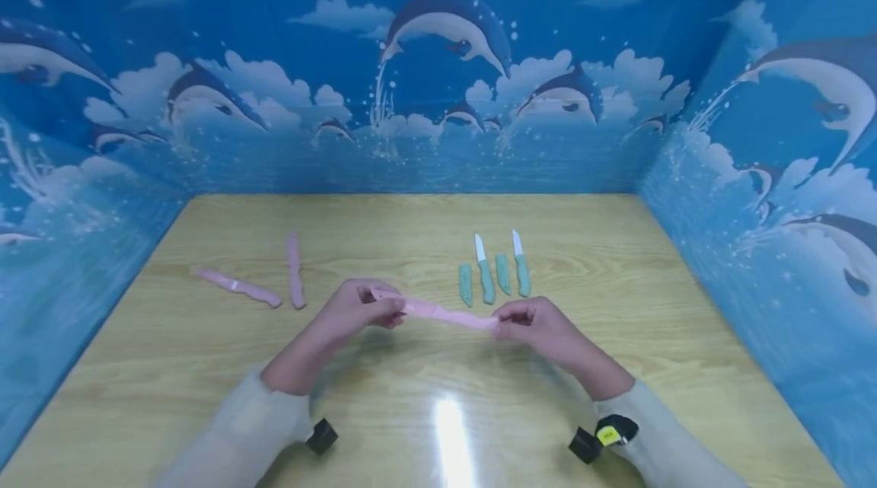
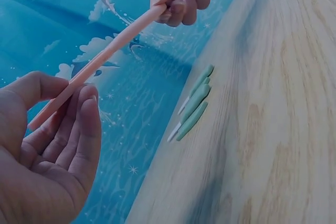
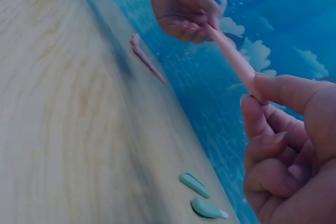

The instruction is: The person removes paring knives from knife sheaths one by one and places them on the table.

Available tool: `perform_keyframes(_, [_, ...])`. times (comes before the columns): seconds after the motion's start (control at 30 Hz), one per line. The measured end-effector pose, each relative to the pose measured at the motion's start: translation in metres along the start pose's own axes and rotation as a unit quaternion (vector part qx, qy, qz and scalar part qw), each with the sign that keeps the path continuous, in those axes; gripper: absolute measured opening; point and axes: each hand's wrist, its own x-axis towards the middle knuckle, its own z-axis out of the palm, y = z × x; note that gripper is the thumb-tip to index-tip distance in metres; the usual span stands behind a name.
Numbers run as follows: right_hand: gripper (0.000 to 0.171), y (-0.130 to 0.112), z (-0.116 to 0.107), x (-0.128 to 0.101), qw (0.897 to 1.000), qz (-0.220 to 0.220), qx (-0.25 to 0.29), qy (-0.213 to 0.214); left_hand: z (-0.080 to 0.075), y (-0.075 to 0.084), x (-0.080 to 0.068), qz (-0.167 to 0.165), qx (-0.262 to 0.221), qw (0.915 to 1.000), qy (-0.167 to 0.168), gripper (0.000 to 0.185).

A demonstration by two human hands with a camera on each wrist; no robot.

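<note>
A pink sheathed knife is held out between both hands, raised over the near middle of the table. My left hand pinches its sheath end between thumb and fingers. At the other end, the thumb and fingertips of my right hand grip the butt of the handle. In the left wrist view the pink knife runs straight from one hand to the other. The right wrist view shows the handle tip under my right thumb, with the other fingers curled below.
Two more pink sheathed knives, one slanted and one upright in view, lie at left. Right of centre lie two green-handled knives with bare blades, beside two green sheaths. Dolphin-print curtains border the wooden table.
</note>
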Motion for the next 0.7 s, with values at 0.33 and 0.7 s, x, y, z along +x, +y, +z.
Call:
perform_keyframes(0.33, [0.029,0.001,-0.012,0.005,0.997,0.031,0.053,0.039,0.002,-0.002,-0.005,-0.008,0.031,0.9994,-0.015,0.025])
perform_keyframes(0.7, [0.029,0.004,-0.009,0.006,0.997,0.006,0.077,0.015,0.003,-0.003,-0.006,-0.015,0.018,0.9996,-0.015,0.028])
